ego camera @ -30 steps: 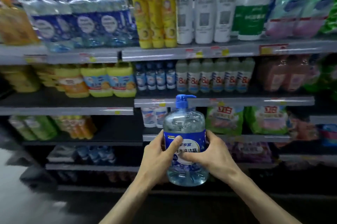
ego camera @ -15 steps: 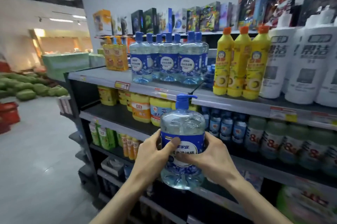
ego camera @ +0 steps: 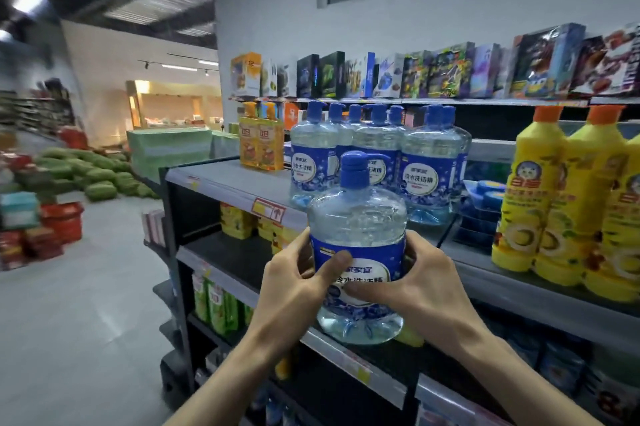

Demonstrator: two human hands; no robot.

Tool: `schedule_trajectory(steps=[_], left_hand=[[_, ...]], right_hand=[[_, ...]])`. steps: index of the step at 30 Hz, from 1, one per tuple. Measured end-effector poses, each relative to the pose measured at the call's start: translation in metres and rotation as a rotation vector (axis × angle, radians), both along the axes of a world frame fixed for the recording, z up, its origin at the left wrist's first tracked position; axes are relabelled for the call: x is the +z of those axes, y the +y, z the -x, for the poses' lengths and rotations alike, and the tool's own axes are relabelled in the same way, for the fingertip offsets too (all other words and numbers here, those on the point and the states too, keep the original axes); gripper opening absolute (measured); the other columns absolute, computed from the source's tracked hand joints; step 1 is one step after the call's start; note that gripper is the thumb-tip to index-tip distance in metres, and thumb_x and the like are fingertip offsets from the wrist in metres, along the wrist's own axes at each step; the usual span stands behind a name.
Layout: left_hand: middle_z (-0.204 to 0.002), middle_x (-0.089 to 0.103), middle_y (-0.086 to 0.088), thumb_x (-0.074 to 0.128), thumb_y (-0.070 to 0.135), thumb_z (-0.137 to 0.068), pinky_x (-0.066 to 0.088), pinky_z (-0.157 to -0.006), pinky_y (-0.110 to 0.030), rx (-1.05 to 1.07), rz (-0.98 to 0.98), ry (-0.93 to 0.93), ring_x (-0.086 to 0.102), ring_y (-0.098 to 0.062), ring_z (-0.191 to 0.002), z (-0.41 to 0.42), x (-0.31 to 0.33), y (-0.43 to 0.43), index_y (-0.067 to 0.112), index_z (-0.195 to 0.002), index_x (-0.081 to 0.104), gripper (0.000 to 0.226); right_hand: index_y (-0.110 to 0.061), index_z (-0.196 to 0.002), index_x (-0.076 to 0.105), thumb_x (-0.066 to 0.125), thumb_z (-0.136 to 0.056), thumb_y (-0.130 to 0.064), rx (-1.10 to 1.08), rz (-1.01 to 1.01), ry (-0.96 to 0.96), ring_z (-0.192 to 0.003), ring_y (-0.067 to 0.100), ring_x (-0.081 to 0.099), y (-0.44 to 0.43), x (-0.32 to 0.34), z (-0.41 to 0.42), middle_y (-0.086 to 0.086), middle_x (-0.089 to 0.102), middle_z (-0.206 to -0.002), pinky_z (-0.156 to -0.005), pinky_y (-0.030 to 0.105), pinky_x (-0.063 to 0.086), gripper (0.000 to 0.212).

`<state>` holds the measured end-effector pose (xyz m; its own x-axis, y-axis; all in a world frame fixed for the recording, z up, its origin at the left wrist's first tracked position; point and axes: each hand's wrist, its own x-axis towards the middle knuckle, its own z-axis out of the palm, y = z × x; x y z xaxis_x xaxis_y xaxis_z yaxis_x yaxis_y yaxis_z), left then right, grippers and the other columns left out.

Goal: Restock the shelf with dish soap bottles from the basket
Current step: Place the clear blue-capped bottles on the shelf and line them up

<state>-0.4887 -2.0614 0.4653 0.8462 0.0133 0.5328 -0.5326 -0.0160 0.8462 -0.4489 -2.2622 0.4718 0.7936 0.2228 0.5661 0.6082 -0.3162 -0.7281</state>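
A clear dish soap bottle with a blue pump cap and blue label is held upright in front of the shelf. My left hand grips its left side, thumb across the label. My right hand grips its right side. Behind it, several matching dish soap bottles stand in a cluster on the grey shelf, whose left part is bare. The basket is not in view.
Two orange pump bottles stand at the shelf's back left. Yellow bottles fill the right. Boxed toys line the top shelf. Lower shelves hold yellow and green packs. Left lies open floor with watermelons and red crates.
The bottle has risen in both hands from the lower shelves to the level of the shelf with matching bottles. My view has swung up and left, nearer that shelf.
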Motion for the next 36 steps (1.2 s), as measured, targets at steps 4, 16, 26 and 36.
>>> schedule_trajectory(steps=[4, 16, 26, 36], left_hand=[[-0.129, 0.076, 0.003, 0.075, 0.033, -0.1, 0.06, -0.1, -0.032, -0.074, 0.008, -0.107, 0.073, -0.019, -0.122, -0.031, 0.014, 0.024, 0.033, -0.138, 0.065, 0.039], [-0.144, 0.066, 0.008, 0.07, 0.034, -0.1, 0.048, -0.116, -0.051, -0.271, -0.164, -0.341, 0.06, -0.013, -0.138, -0.148, 0.07, 0.078, 0.02, -0.154, 0.049, 0.06], [-0.133, 0.071, 0.023, 0.073, 0.029, -0.101, 0.055, -0.098, -0.017, -0.292, -0.183, -0.339, 0.063, 0.007, -0.125, -0.218, 0.073, 0.07, 0.024, -0.151, 0.054, 0.054], [-0.126, 0.076, 0.009, 0.069, 0.055, -0.095, 0.059, -0.101, -0.048, -0.253, -0.255, -0.202, 0.072, -0.011, -0.119, -0.257, 0.066, 0.054, 0.026, -0.141, 0.062, 0.055]], right_hand=[[-0.034, -0.127, 0.065, 0.105, -0.052, -0.047, -0.019, -0.065, -0.076, -0.099, 0.005, 0.077, 0.025, 0.014, -0.021, -0.016, 0.078, -0.113, -0.078, 0.025, 0.065, 0.086], [-0.034, -0.125, 0.059, 0.105, -0.051, -0.038, -0.257, -0.161, -0.368, -0.103, 0.001, 0.075, 0.08, 0.066, -0.073, -0.021, 0.075, -0.117, -0.08, 0.017, 0.061, 0.087], [-0.027, -0.127, 0.062, 0.108, -0.048, -0.034, -0.375, -0.145, -0.283, -0.102, 0.01, 0.078, 0.073, 0.068, -0.128, -0.012, 0.078, -0.116, -0.081, 0.032, 0.066, 0.091], [-0.035, -0.118, 0.069, 0.105, -0.05, -0.052, -0.425, -0.095, -0.16, -0.093, 0.006, 0.079, 0.056, 0.047, -0.169, -0.017, 0.08, -0.107, -0.075, 0.027, 0.066, 0.079]])
